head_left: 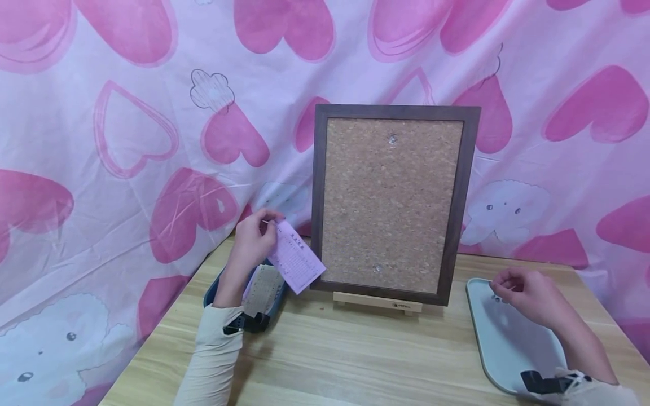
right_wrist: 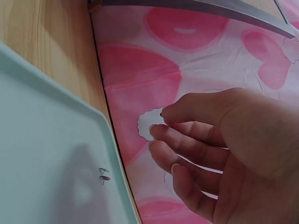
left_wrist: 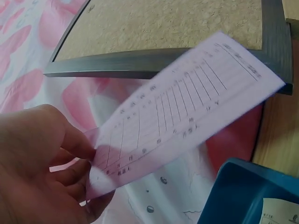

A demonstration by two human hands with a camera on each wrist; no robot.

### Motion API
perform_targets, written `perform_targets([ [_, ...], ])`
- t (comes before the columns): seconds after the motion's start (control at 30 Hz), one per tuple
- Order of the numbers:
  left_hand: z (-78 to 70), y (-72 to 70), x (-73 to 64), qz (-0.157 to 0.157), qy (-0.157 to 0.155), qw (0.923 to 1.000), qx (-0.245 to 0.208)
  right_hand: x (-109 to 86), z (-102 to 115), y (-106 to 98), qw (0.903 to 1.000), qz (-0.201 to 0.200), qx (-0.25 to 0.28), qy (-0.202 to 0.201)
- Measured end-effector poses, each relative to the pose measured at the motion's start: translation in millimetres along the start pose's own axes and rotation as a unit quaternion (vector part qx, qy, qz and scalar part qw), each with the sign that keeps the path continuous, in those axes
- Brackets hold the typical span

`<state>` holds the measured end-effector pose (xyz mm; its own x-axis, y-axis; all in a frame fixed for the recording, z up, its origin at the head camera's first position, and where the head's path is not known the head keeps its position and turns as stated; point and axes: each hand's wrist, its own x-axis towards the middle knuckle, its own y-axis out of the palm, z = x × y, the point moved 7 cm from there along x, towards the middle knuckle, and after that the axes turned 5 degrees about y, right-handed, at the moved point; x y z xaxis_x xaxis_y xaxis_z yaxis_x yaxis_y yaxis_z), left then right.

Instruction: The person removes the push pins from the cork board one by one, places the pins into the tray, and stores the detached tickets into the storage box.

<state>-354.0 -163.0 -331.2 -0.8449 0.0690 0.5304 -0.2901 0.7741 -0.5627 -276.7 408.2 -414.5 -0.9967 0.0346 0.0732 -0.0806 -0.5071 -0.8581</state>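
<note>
My left hand (head_left: 255,234) pinches a pink printed slip (head_left: 297,256) by one end, between thumb and fingers. The slip slants down toward the lower left corner of a framed corkboard (head_left: 391,197). In the left wrist view its rows of print and ruled lines show. Over a pale green tray (head_left: 477,327), my right hand (head_left: 530,296) brings thumb and index finger together. A tiny dark bit, like part of a thumbtack (right_wrist: 162,114), shows at the thumb tip. Two thumbtacks (right_wrist: 103,174) lie on the tray near its edge.
A blue bin (left_wrist: 233,186) holding paper slips and a brownish piece (head_left: 265,290) stands under my left forearm. The corkboard leans on a light wooden stand (head_left: 378,303) and has small shiny spots near top and bottom. A heart-patterned cloth (head_left: 127,141) hangs behind the table.
</note>
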Motion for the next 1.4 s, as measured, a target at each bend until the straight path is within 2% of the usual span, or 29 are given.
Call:
perform_targets([
  [0.2, 11.0, -2.3, 1.5, 0.01, -0.022, 0.9974, 0.068, -1.7, -5, 3, 0.9999, 0.009, 0.006, -0.009],
  [0.33, 19.5, -1.0, 0.2, 0.037, -0.046, 0.9912, 0.118, -1.2, -10, 5, 0.9997, 0.02, 0.007, -0.011],
  [0.47, 21.7, 2.7, -1.7, 0.065, -0.041, 0.9869, 0.142, 0.2, -14, 8, 0.9994, 0.03, 0.008, -0.018],
  [0.63, 23.3, 7.7, -2.3, 0.085, -0.031, 0.9832, 0.159, 0.8, -18, 11, 0.9992, 0.031, 0.006, -0.026],
  [0.77, 25.6, 7.1, -3.6, 0.081, -0.03, 0.9782, 0.189, 0.4, -20, 12, 0.9991, 0.034, 0.004, -0.023],
  [0.93, 26.8, -1.3, -5.1, 0.053, -0.024, 0.9736, 0.221, 1.3, -24, 13, 0.999, 0.044, -0.003, -0.013],
  [1.03, 28.3, -3.9, -5.4, 0.055, -0.019, 0.9713, 0.231, 2.4, -26, 13, 0.9987, 0.049, -0.006, -0.007],
  [1.17, 30.8, 2.5, -5.8, 0.093, -0.007, 0.9674, 0.235, 3.2, -29, 14, 0.9985, 0.054, -0.004, -0.003],
  [1.4, 28.2, 29.2, -10.3, 0.177, 0.033, 0.9569, 0.228, 3.8, -32, 19, 0.9984, 0.055, -0.002, -0.011],
])
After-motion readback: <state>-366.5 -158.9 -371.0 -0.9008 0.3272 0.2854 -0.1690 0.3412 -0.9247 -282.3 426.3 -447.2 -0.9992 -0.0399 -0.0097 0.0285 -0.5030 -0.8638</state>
